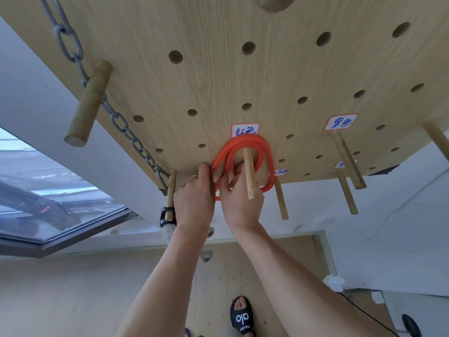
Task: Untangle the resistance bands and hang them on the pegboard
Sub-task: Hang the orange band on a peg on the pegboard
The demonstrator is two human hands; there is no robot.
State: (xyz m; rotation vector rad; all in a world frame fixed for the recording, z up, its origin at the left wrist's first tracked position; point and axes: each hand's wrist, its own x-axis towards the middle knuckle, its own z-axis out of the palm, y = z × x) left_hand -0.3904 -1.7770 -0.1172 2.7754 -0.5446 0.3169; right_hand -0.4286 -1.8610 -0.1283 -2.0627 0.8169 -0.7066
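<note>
An orange-red resistance band (245,143), coiled in a few loops, hangs around a wooden peg (250,173) on the wooden pegboard (218,76), just under a white label with blue writing (245,130). My left hand (194,198) grips the left side of the coil with curled fingers. My right hand (240,198) reaches behind the peg, and its fingers pinch the inner loops. The lower part of the band is hidden behind my hands.
A grey chain (73,52) runs down the board's left side past a thick peg (88,103). More pegs (348,164) and labels (340,122) lie to the right. A black handle (167,215) hangs on a lower-left peg. Below are the wooden floor, a window and my sandalled foot (243,317).
</note>
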